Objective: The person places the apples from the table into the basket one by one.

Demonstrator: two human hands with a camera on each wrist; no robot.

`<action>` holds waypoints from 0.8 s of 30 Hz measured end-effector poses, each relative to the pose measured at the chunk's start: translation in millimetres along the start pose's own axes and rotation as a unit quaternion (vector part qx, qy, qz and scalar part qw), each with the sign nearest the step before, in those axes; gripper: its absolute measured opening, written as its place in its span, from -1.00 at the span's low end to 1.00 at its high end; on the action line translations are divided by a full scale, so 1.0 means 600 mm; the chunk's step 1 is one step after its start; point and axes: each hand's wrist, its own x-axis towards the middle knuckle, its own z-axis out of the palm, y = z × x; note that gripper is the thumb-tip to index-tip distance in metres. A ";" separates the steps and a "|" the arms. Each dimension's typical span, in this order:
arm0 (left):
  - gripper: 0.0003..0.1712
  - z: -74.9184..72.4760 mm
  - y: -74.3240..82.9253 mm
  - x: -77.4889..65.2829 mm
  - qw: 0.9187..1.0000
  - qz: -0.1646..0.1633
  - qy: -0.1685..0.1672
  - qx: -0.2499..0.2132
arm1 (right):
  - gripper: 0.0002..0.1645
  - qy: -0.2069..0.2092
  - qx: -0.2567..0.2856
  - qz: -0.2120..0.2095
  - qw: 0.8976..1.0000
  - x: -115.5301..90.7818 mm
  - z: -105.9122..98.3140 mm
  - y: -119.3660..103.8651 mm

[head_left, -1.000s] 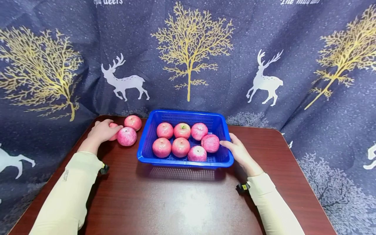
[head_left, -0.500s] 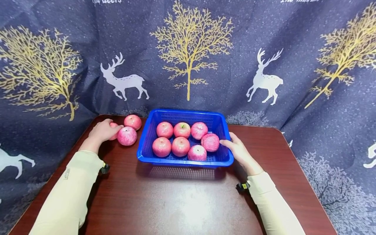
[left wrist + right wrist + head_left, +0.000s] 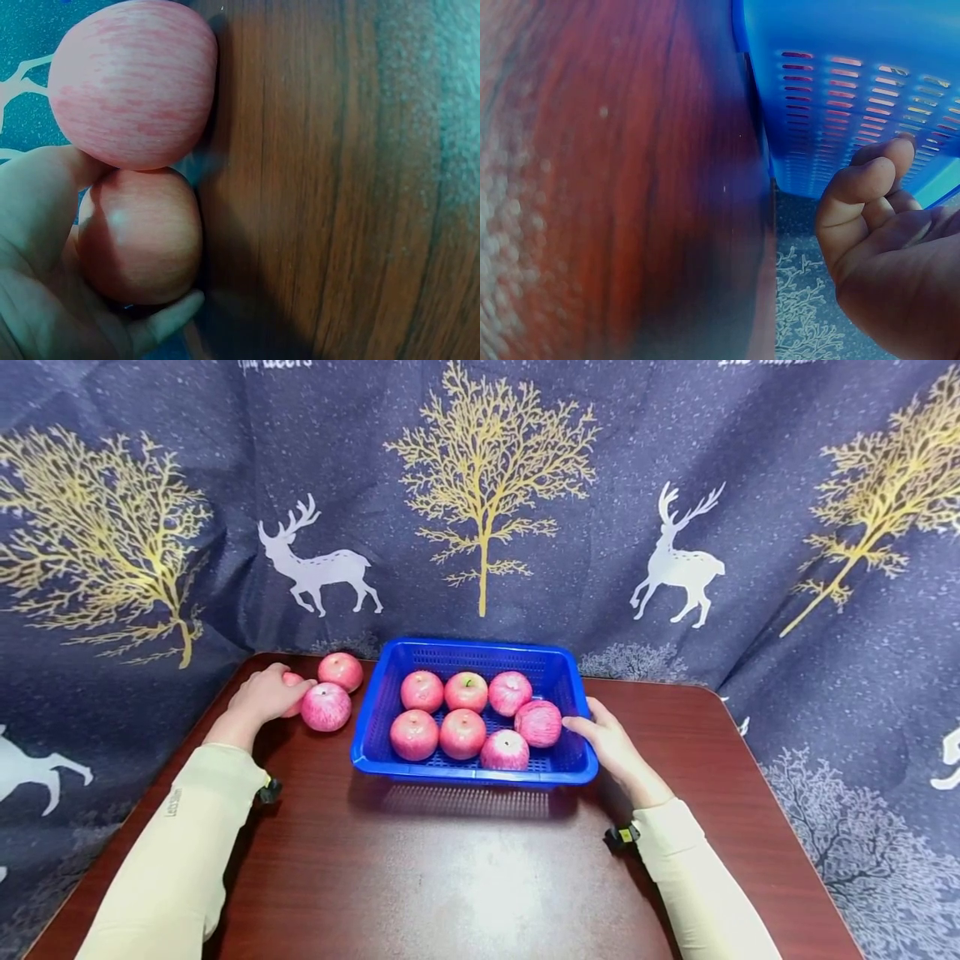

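On the left side of the table, my left hand [image 3: 261, 698] is around a red apple [image 3: 142, 240], thumb on one side and fingers on the other. A striped pink apple [image 3: 326, 707] sits right beside it, and a redder apple [image 3: 341, 672] lies just behind. My right hand [image 3: 618, 752] holds the right side of a blue plastic basket [image 3: 450, 771], thumb over the rim and curled fingers against the perforated outer wall [image 3: 840, 97]. Several apples [image 3: 462, 733] rest inside the basket, roughly in two rows.
The brown wooden table [image 3: 390, 877] has its back edge against a dark blue cloth [image 3: 525, 568] printed with trees and deer. Between the left apples and the basket is a narrow gap. Light glares off the tabletop at the front.
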 end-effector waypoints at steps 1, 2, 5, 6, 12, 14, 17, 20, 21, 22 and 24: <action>0.05 0.000 0.000 0.000 1.000 0.000 -0.001 0.000 | -0.41 0.000 0.000 -0.001 1.000 0.000 0.000 0.000; 0.06 0.000 0.001 0.000 1.000 -0.001 -0.001 0.000 | -0.41 0.000 0.001 -0.001 1.000 0.000 0.000 0.001; 0.03 -0.002 0.002 -0.001 1.000 -0.002 0.000 -0.002 | -0.41 -0.002 0.004 -0.002 1.000 0.000 0.000 0.001; 0.01 -0.002 0.003 -0.002 1.000 -0.004 0.001 -0.002 | -0.41 -0.002 0.006 -0.001 1.000 0.000 0.000 0.001; -0.04 -0.002 0.005 -0.003 1.000 -0.016 0.004 -0.007 | -0.38 -0.009 0.012 0.001 1.000 0.001 -0.001 0.001; -0.04 -0.002 0.005 -0.004 1.000 -0.018 0.005 -0.009 | -0.37 -0.009 0.009 0.001 1.000 0.001 -0.001 0.001; -0.03 -0.003 0.005 -0.004 1.000 -0.021 0.004 -0.011 | -0.37 -0.008 0.006 0.003 1.000 0.001 -0.001 0.001; -0.03 -0.005 0.004 -0.005 1.000 -0.024 0.002 -0.007 | -0.39 -0.003 0.003 0.005 1.000 0.001 -0.001 0.002; -0.03 -0.005 0.004 -0.005 1.000 -0.025 0.001 -0.005 | -0.39 -0.001 0.003 0.005 1.000 0.001 0.000 0.002; -0.04 -0.006 0.004 -0.006 1.000 -0.025 0.002 -0.003 | -0.40 0.000 0.002 0.005 1.000 0.001 0.000 0.002; -0.04 -0.009 0.004 -0.006 1.000 -0.024 0.007 0.001 | -0.40 0.002 -0.002 0.004 1.000 0.000 0.000 0.003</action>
